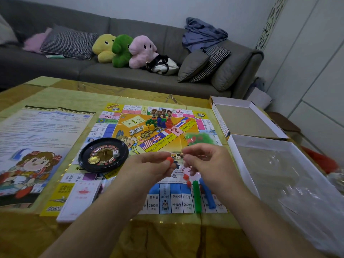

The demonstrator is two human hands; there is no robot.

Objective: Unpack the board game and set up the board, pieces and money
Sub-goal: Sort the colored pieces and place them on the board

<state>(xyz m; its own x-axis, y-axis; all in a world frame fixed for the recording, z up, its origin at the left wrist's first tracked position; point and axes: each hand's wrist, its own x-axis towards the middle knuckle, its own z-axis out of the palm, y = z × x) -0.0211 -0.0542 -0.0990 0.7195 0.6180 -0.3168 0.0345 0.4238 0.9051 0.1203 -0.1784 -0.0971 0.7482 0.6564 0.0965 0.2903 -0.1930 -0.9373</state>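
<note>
Left hand [149, 164] pinches a small red piece [169, 159]; right hand [206, 161] grips a clear bag [202, 139] of green pieces, both above the game board [130, 127] spread on the yellow table [46, 90]. Behind, a grey sofa [130, 71] holds three plush toys [122, 50].

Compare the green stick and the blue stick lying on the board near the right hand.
The green stick is in full view; the blue stick has its top hidden behind the right hand. Green lies nearly straight up the picture; blue slants. Both are plastic rods resting on the board.
</note>
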